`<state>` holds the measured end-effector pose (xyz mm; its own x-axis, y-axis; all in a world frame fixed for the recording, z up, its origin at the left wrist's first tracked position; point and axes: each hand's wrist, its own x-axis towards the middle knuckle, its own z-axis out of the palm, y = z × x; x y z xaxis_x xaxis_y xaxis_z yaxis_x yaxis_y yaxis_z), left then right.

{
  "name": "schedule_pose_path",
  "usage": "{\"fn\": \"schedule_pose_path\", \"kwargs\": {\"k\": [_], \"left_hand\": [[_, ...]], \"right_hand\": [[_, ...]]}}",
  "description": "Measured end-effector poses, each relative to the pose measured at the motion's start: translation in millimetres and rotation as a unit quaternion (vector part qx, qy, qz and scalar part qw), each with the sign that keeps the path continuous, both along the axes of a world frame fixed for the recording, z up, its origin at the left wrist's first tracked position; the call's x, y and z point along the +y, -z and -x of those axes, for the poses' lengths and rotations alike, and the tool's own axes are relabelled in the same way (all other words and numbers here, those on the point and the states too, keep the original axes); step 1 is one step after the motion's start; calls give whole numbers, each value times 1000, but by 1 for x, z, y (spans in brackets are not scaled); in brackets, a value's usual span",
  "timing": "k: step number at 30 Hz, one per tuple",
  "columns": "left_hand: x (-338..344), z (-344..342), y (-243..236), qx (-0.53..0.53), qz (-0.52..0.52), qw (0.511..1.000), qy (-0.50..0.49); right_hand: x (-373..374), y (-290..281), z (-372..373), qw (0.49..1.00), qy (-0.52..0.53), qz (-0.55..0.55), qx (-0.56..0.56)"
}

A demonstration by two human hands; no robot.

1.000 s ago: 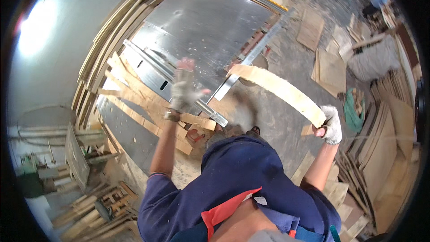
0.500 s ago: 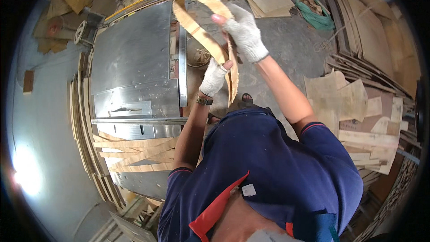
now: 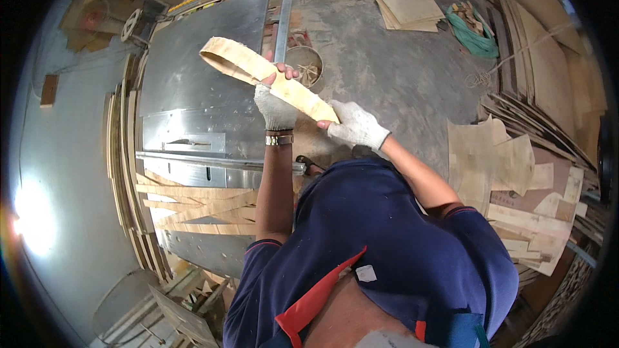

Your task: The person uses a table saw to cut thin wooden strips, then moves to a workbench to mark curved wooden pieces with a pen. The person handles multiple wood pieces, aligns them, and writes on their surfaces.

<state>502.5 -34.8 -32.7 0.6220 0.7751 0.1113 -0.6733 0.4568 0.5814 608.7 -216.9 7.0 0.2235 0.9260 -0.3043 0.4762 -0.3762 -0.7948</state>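
A metal desk (image 3: 213, 84) lies left. Over its right edge a wood strip (image 3: 298, 96) doubles back in a loop, its middle clamped in the gloved left hand (image 3: 276, 102), near a bucket (image 3: 320, 67). The gloved right hand (image 3: 354, 125) grips its end. The shirt label (image 3: 365, 273) is unreadable. Floor (image 3: 400, 71) stretches right to leaning boards (image 3: 532, 58).

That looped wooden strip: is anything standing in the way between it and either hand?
Nothing visible blocks either one: the left hand holds the wooden strip partway along, and the right hand grips its near end.
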Motion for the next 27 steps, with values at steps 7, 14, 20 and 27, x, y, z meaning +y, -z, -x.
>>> {"fn": "schedule_pose_path", "kwargs": {"k": [7,14,20,27], "left_hand": [[-4,27,15,1,75,996,-43],[-10,40,35,7,72,992,-101],[7,58,44,88,245,945,-197],[56,129,52,230,220,913,-254]], "right_hand": [[-9,9,9,979,7,55,198],[-17,12,9,930,16,88,357],[-18,1,1,994,-57,38,83],[-54,-26,-18,974,-186,41,-126]]}}
